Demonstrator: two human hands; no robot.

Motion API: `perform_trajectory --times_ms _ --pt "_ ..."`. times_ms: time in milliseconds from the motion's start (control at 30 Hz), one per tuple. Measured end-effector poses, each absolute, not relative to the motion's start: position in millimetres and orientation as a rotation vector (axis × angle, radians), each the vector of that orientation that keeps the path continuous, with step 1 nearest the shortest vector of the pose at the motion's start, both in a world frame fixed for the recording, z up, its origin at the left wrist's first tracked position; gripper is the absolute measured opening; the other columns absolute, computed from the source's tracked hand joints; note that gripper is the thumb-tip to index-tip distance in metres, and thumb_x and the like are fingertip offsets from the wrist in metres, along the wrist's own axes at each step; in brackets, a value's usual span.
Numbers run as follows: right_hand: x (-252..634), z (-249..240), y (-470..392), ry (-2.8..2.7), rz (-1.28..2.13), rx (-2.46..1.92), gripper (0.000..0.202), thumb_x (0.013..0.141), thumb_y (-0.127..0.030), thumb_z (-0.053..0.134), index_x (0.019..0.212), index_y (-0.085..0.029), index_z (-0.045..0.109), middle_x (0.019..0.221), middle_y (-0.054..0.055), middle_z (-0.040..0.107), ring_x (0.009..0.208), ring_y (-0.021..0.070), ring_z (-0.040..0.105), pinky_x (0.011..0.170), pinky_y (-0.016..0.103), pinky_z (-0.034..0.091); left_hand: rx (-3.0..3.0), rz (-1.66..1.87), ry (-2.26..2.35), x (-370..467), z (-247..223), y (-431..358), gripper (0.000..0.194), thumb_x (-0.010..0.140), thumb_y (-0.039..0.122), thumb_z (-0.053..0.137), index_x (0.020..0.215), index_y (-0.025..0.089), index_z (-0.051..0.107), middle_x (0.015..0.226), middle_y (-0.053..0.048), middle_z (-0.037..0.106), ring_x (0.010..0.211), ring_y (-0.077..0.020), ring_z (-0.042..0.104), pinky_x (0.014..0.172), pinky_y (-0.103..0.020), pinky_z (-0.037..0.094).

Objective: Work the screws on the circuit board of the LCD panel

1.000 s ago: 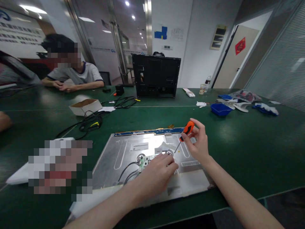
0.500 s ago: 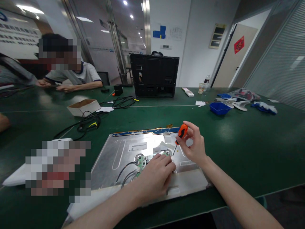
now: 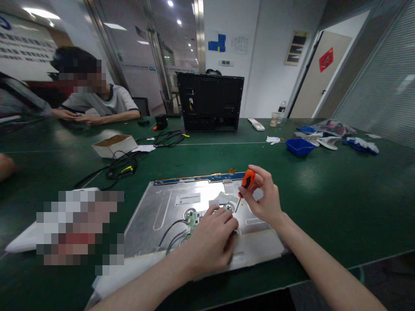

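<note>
An orange-and-black screwdriver [image 3: 248, 178] is pinched at its handle by the fingers of my right hand [image 3: 267, 199]. Its thin shaft slants down and left, with the tip close to the fingers of my left hand [image 3: 215, 233]. That hand lies over a green circuit board [image 3: 192, 218], fingers bent and close together; their tips and anything in them are hidden. The board sits on a silver metal display panel [image 3: 145, 216], and dark cables [image 3: 168, 233] run from its left side. Along the panel's far edge is a narrow blue circuit strip [image 3: 214, 177].
On the green table [image 3: 324, 203] stand a black monitor housing [image 3: 212, 101], an open cardboard box [image 3: 114, 147] and a blue tray [image 3: 298, 147]. Black cables [image 3: 119, 166] lie at left, gloves [image 3: 361, 145] at far right. A co-worker [image 3: 97, 101] sits at the far left.
Both hands and the screwdriver stay almost in place. My left fingers have shifted very slightly. The co-worker's hands have moved a little.
</note>
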State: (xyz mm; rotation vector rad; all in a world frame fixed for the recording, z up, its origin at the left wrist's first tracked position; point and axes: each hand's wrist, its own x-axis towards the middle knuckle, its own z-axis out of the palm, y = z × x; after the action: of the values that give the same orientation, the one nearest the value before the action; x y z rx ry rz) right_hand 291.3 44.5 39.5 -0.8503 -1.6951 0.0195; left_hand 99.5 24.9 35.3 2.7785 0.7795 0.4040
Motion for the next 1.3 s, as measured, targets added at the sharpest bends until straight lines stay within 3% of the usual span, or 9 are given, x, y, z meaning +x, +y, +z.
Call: perform_trajectory --times_ms 333,767,1300 --pt "289.2 45.2 39.9 -1.711 0.002 -0.814 0.051 0.092 -0.022 0.061 0.138 -0.027 0.039 0.078 -0.003 0.062 0.056 0.0120 0.058 0.048 0.022 0.053 2.864 0.490 0.808 100.5 23.6 28.0 0.011 0.089 0.011 0.056 0.083 0.019 0.061 0.086 -0.004 0.066 0.087 -0.0221 0.059 0.093 -0.041 0.039" --pt "285.0 49.3 28.9 -1.661 0.156 -0.805 0.053 0.087 -0.021 0.065 0.134 -0.025 0.043 0.071 -0.005 0.060 0.052 0.0113 0.057 0.048 0.022 0.050 2.835 0.480 0.791 97.4 30.6 30.4 0.006 0.083 0.016 0.056 0.078 0.019 0.059 0.087 -0.005 0.066 0.085 -0.0228 0.057 0.096 -0.045 0.037" --pt "276.7 50.4 22.7 -1.726 0.061 -0.710 0.050 0.087 -0.019 0.061 0.134 -0.025 0.043 0.073 -0.004 0.057 0.052 0.0116 0.053 0.045 0.022 0.050 2.826 0.484 0.781 98.4 26.1 32.7 0.009 0.085 0.014 0.053 0.081 0.019 0.059 0.089 -0.005 0.067 0.087 -0.0226 0.058 0.096 -0.045 0.037"
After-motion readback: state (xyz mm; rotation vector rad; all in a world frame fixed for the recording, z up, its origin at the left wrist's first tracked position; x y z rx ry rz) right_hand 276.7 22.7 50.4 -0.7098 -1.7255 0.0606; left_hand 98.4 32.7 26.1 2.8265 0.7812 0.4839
